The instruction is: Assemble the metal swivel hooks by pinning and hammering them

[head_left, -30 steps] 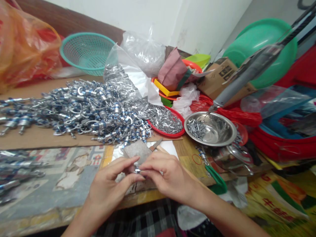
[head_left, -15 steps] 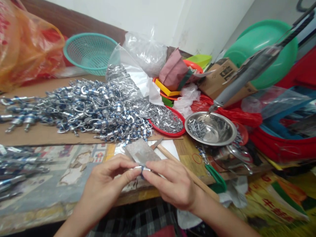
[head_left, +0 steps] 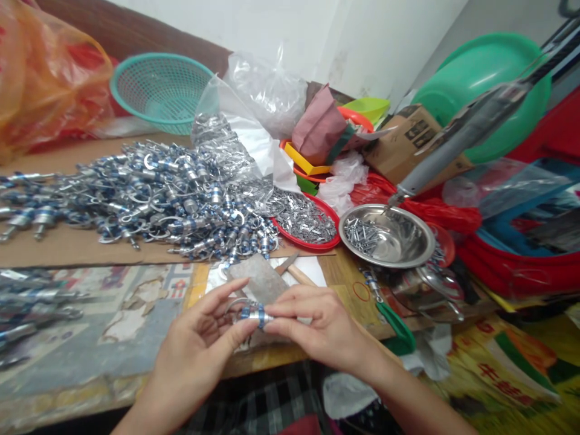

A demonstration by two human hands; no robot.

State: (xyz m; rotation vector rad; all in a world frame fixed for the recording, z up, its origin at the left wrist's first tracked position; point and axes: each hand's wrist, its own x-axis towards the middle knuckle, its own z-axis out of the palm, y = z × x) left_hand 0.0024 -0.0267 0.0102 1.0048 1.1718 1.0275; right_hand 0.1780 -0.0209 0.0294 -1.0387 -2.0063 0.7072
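Observation:
Both hands are closed on one blue-and-silver metal fitting with a thin ring [head_left: 254,312], above the bench's front edge. My left hand [head_left: 199,332] pinches its left end between thumb and fingers, with the ring near the fingertips. My right hand [head_left: 317,320] holds the other end between thumb and forefinger. Just behind the fingers lies a flat grey metal block [head_left: 258,275]. Next to it is a hammer [head_left: 299,273], its wooden handle partly hidden under my right hand. Beyond these, a large pile of similar fittings [head_left: 181,193] covers a cardboard sheet [head_left: 54,251].
A red tray [head_left: 324,244] of small metal pieces and a steel bowl [head_left: 408,241] with pins stand behind my right hand. A grey rod-like tool [head_left: 453,151] slants down above the bowl. More fittings [head_left: 36,320] lie at left. At the back are a turquoise basket [head_left: 163,90] and plastic bags.
The fitting has turned between my fingers, so its ring and blue bands now show. My left fingers have spread upward a little; my right hand still grips its end.

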